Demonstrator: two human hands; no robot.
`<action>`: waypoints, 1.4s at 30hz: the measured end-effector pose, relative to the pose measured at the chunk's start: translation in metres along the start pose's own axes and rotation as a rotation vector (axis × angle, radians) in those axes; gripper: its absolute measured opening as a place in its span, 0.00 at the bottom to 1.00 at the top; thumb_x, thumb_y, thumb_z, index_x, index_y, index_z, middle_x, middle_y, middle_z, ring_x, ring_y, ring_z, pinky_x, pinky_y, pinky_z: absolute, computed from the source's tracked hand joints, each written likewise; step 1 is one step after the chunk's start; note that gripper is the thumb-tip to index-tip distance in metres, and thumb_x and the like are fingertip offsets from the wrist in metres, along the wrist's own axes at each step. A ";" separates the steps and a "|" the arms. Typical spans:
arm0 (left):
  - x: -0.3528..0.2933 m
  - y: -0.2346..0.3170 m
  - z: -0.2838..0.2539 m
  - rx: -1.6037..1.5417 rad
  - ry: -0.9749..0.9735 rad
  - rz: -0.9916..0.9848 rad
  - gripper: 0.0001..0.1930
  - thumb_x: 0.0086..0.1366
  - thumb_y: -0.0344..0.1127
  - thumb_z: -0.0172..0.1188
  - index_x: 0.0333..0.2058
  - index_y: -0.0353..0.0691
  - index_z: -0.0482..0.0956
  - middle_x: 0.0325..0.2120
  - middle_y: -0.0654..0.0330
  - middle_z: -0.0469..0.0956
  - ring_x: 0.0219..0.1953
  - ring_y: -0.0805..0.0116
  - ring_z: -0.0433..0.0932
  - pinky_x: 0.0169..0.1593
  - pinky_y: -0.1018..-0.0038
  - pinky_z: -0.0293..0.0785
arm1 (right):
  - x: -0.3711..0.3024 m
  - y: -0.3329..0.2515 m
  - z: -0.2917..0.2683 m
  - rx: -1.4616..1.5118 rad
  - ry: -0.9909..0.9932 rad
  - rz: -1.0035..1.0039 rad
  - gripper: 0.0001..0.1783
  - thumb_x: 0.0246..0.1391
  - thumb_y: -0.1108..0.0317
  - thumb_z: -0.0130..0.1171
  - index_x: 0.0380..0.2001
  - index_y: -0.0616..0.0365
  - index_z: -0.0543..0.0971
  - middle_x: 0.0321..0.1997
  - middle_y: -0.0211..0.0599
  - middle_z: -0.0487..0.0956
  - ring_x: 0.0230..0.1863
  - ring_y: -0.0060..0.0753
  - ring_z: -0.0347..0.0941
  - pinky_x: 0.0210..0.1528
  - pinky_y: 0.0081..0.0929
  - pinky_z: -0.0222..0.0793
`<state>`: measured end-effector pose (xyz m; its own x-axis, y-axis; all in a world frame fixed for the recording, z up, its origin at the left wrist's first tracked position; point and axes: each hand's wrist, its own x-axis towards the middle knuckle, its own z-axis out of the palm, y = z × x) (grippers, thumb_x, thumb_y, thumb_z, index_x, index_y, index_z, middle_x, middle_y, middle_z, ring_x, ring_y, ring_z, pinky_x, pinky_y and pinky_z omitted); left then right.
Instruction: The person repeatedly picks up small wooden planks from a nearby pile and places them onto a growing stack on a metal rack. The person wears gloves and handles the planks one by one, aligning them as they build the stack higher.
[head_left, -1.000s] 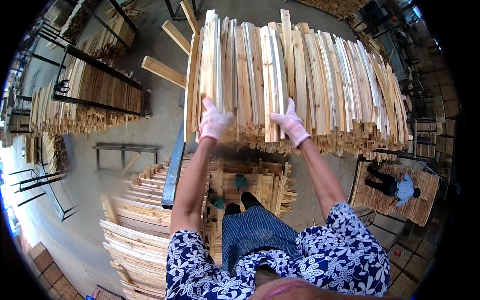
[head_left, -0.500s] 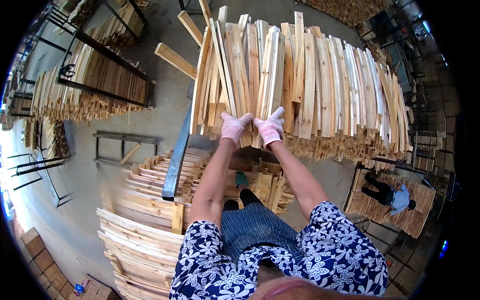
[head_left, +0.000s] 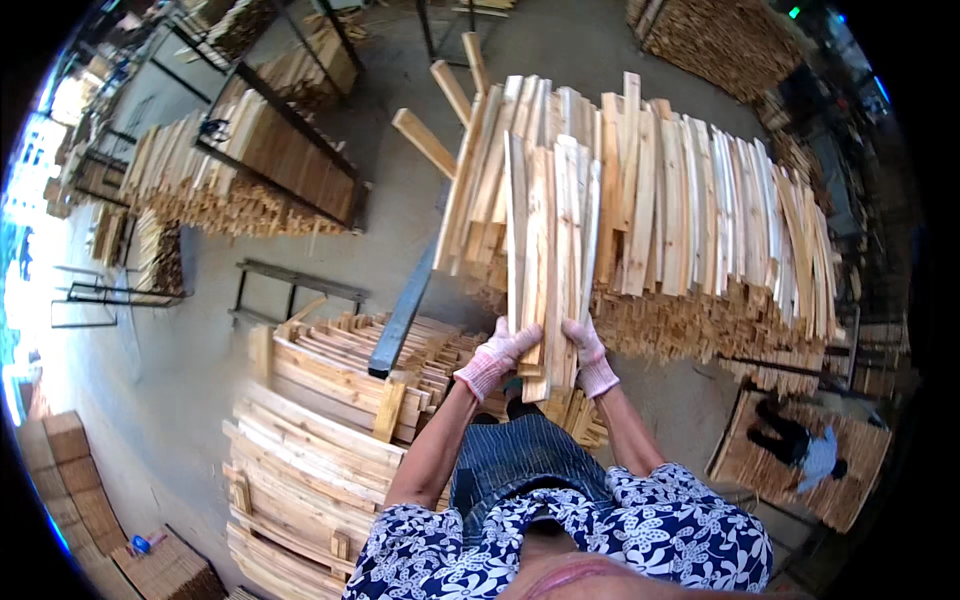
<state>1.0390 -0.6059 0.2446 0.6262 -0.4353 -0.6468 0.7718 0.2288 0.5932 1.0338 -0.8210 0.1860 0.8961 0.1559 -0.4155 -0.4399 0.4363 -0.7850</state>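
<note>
Between my two gloved hands I hold a bundle of long, narrow wooden slats point(head_left: 545, 270). My left hand point(head_left: 501, 355) grips the near end from the left side, its thumb lying over the wood. From the right side, my right hand point(head_left: 590, 358) presses on the same end. Beyond the hands, the far ends of the slats lie over a big stack of similar slats point(head_left: 680, 215). The near ends stick out toward me, past the stack's edge. Fingers under the bundle are hidden.
A second stack of wooden boards point(head_left: 310, 450) stands at my left, with a dark metal beam point(head_left: 405, 310) angled beside it. Farther left is a metal rack point(head_left: 290, 165) with wood. A person point(head_left: 805, 450) is by a wood stack at right. Brown stacks point(head_left: 75, 470) stand lower left.
Both hands have drawn back toward me, pulling several slats partly off the stack as one bundle. The whole scene has shifted somewhat to the right and down in view.
</note>
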 end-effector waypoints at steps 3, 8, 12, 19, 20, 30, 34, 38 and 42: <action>-0.005 -0.020 -0.004 -0.036 -0.053 -0.014 0.46 0.64 0.62 0.67 0.70 0.43 0.56 0.60 0.57 0.71 0.59 0.64 0.72 0.58 0.58 0.76 | -0.016 0.002 0.010 0.208 -0.063 0.087 0.40 0.58 0.54 0.65 0.67 0.65 0.66 0.59 0.46 0.77 0.56 0.41 0.79 0.59 0.40 0.79; -0.050 0.004 0.031 0.063 -0.076 0.043 0.47 0.65 0.68 0.61 0.68 0.35 0.59 0.58 0.51 0.71 0.59 0.62 0.71 0.60 0.66 0.72 | -0.074 -0.071 0.052 0.215 -0.130 0.150 0.43 0.62 0.51 0.63 0.70 0.64 0.60 0.62 0.52 0.75 0.57 0.48 0.79 0.59 0.44 0.80; -0.084 -0.010 0.037 0.317 0.000 0.204 0.58 0.59 0.80 0.54 0.68 0.29 0.57 0.57 0.45 0.73 0.58 0.58 0.72 0.58 0.67 0.71 | -0.107 -0.081 0.080 0.132 -0.226 0.009 0.47 0.59 0.50 0.65 0.71 0.63 0.57 0.64 0.52 0.72 0.61 0.47 0.76 0.60 0.43 0.79; -0.167 -0.002 0.024 0.163 0.076 0.456 0.53 0.66 0.68 0.59 0.73 0.33 0.48 0.62 0.51 0.68 0.63 0.65 0.67 0.65 0.71 0.66 | -0.127 -0.109 0.152 -0.142 -0.321 -0.062 0.51 0.53 0.50 0.68 0.74 0.56 0.56 0.66 0.43 0.70 0.64 0.39 0.71 0.63 0.38 0.73; -0.189 0.003 0.026 0.100 0.079 0.487 0.55 0.66 0.68 0.60 0.73 0.33 0.45 0.63 0.50 0.67 0.63 0.65 0.67 0.65 0.71 0.66 | -0.121 -0.109 0.156 -0.189 -0.367 -0.092 0.52 0.52 0.50 0.68 0.74 0.56 0.55 0.67 0.42 0.70 0.64 0.39 0.70 0.64 0.37 0.72; -0.355 -0.049 -0.045 -0.363 0.682 1.032 0.48 0.63 0.38 0.70 0.71 0.35 0.46 0.52 0.51 0.75 0.52 0.61 0.78 0.56 0.68 0.78 | -0.149 -0.022 0.304 -0.593 -1.037 0.223 0.58 0.50 0.61 0.71 0.76 0.53 0.46 0.61 0.44 0.74 0.60 0.38 0.72 0.65 0.33 0.68; -0.365 -0.126 -0.074 -0.713 0.898 1.050 0.47 0.61 0.33 0.72 0.71 0.41 0.51 0.52 0.52 0.77 0.52 0.60 0.79 0.55 0.67 0.82 | -0.169 0.045 0.326 -0.676 -1.058 0.482 0.60 0.48 0.64 0.75 0.76 0.54 0.46 0.56 0.40 0.76 0.54 0.33 0.75 0.58 0.29 0.75; -0.341 -0.202 -0.103 -0.888 1.144 0.919 0.30 0.67 0.36 0.68 0.61 0.29 0.65 0.49 0.52 0.78 0.52 0.58 0.79 0.57 0.67 0.82 | -0.172 0.128 0.311 -0.681 -1.056 0.556 0.60 0.50 0.66 0.77 0.75 0.59 0.46 0.56 0.38 0.77 0.54 0.31 0.75 0.56 0.28 0.76; -0.331 -0.301 -0.176 -1.018 1.110 1.011 0.39 0.65 0.29 0.69 0.70 0.33 0.56 0.55 0.48 0.76 0.52 0.59 0.81 0.60 0.66 0.79 | -0.184 0.188 0.334 -0.979 -1.069 0.538 0.64 0.47 0.55 0.79 0.75 0.64 0.47 0.59 0.48 0.76 0.58 0.38 0.74 0.57 0.33 0.73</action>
<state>0.6188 -0.3772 0.1955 0.2906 0.8159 -0.4999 -0.4195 0.5782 0.6998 0.8063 -0.4719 0.2684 0.0598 0.8249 -0.5621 -0.1967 -0.5423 -0.8168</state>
